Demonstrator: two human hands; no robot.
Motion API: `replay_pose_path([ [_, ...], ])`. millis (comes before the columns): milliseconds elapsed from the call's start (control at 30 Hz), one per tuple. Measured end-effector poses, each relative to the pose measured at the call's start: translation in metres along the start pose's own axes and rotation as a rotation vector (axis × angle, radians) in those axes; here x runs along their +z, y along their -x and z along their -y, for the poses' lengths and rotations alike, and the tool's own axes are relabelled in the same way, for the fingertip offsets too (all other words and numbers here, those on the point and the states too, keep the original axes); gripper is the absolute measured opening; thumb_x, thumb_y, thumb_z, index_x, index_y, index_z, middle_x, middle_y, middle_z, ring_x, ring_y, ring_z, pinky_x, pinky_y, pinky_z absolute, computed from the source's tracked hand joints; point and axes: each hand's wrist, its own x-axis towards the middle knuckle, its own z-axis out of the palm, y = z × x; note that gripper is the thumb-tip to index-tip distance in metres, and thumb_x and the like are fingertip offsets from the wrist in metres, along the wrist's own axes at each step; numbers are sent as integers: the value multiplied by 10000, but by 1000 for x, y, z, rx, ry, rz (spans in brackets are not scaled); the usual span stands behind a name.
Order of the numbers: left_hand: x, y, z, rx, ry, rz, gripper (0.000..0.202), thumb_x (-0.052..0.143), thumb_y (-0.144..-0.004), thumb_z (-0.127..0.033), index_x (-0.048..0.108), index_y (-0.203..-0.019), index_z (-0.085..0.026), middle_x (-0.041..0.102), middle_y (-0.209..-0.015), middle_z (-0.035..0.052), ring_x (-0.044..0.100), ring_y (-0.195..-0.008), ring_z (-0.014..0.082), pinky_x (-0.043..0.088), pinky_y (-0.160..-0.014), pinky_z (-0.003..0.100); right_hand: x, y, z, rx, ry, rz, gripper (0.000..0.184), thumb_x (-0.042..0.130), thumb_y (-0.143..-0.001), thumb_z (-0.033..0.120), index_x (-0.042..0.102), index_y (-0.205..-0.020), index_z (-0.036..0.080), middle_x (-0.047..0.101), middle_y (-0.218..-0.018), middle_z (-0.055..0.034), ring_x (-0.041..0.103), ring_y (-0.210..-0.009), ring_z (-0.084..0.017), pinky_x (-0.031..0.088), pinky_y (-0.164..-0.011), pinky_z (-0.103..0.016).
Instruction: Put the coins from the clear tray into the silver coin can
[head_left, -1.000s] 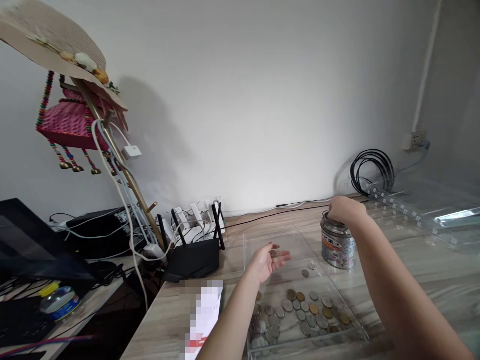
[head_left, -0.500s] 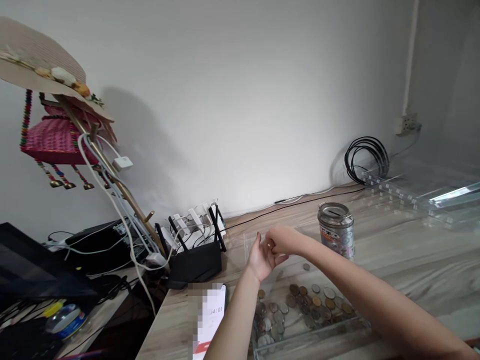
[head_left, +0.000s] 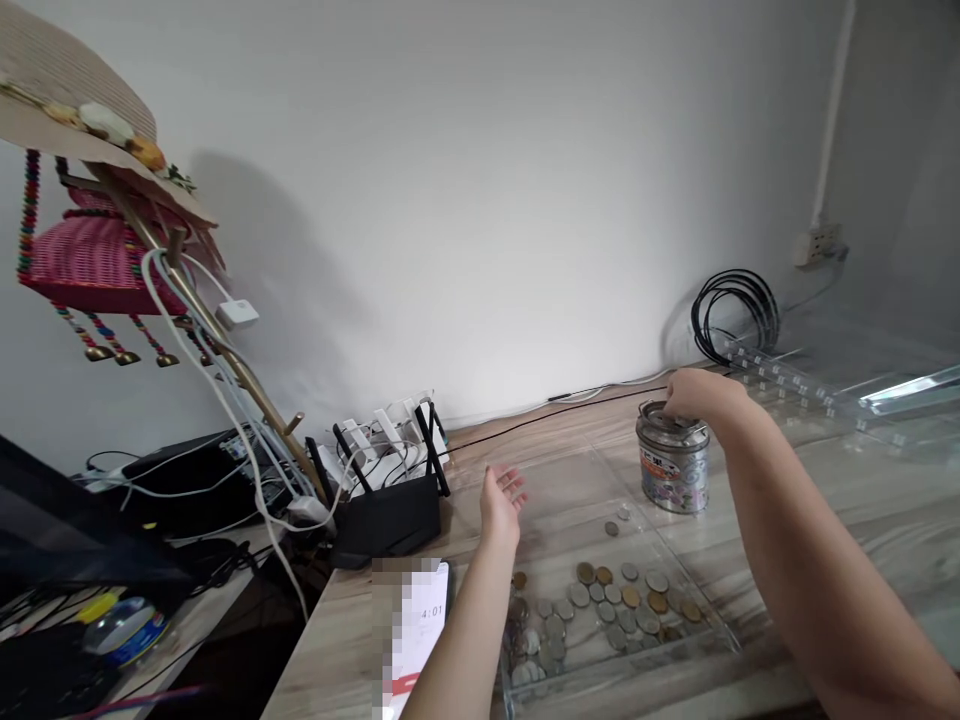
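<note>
A small metal tin (head_left: 671, 468) with a printed label stands on the wooden table (head_left: 862, 540). My right hand (head_left: 694, 394) rests on its top rim, fingers bunched in a pinch; what they hold is hidden. My left hand (head_left: 501, 497) hovers palm up and open above the far left end of a clear plastic tray (head_left: 697, 655); no coin shows in it. Several silver and brown coins (head_left: 600, 603) lie scattered in the tray.
A phone (head_left: 420, 625) lies at the table's front left. A black router (head_left: 386, 505) and white chargers sit behind it. A coat stand with a straw hat (head_left: 67, 110) and pink bag leans at left. Coiled black cable (head_left: 735, 315) and clear plastic panels (head_left: 847, 400) fill the back right.
My right hand went from the tin to my left palm, pinched there, and has returned to the tin's top. The coin seen in my left palm is gone from view.
</note>
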Motion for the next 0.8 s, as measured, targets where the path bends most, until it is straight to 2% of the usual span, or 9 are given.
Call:
replay_pose_path([
  [133,-9,-4,-16,315,-272,14,181,389,-737,-243,523,-841,-178,564,-942,62,548,-778,132,427,-612,228,-1,2,6,106,-6,92,178,605,-531,152,609,-707,128,587,-867,-177,547,-801,-301,410,-597,-381],
  [267,-27,-10,-32,508,-981,182,141,472,-636,-102,594,-637,-172,607,-762,60,531,-806,169,379,-773,288,-13,9,5,71,-24,75,124,588,-570,198,606,-685,156,583,-876,-166,538,-800,-305,403,-610,-389],
  [367,-36,-8,-30,410,-1262,260,137,520,-564,-67,594,-545,-181,591,-624,51,542,-734,193,367,-770,319,-20,19,13,-87,-56,-33,150,525,-625,252,617,-716,177,603,-841,-124,540,-764,-267,393,-599,-359],
  [433,-35,-3,-24,306,-1335,336,147,542,-511,-45,575,-485,-186,552,-532,36,545,-712,205,364,-761,326,-15,29,30,-261,-105,-23,163,486,-647,234,621,-728,191,620,-783,-74,547,-722,-207,389,-595,-302],
  [500,-29,6,-18,245,-1353,379,161,547,-479,-32,550,-440,-188,504,-464,19,543,-708,214,359,-762,333,4,43,51,-448,-140,113,158,485,-647,197,626,-717,197,629,-728,-32,554,-679,-151,386,-587,-240],
  [567,-21,16,-14,211,-1357,418,167,540,-476,-36,525,-407,-187,463,-419,9,539,-696,220,356,-760,347,34,59,70,-630,-96,350,152,518,-632,172,635,-728,185,636,-723,-29,568,-678,-142,393,-584,-216],
  [600,-18,21,-13,196,-1367,438,181,530,-472,-26,509,-388,-186,444,-402,7,538,-686,226,355,-757,359,51,68,77,-659,-25,423,154,546,-619,169,638,-743,167,639,-747,-48,576,-703,-160,402,-594,-224],
  [700,-14,36,-12,151,-1394,489,244,499,-431,35,472,-340,-190,389,-355,-3,540,-670,243,355,-742,376,89,86,80,-638,140,405,292,570,-619,144,608,-907,111,609,-931,-136,567,-850,-228,423,-660,-280],
  [800,-18,48,-10,123,-1386,531,253,529,-414,47,484,-355,-195,395,-351,-9,544,-659,239,369,-727,355,102,90,72,-601,178,394,336,533,-652,104,567,-985,71,561,-1021,-188,543,-922,-251,422,-710,-316],
])
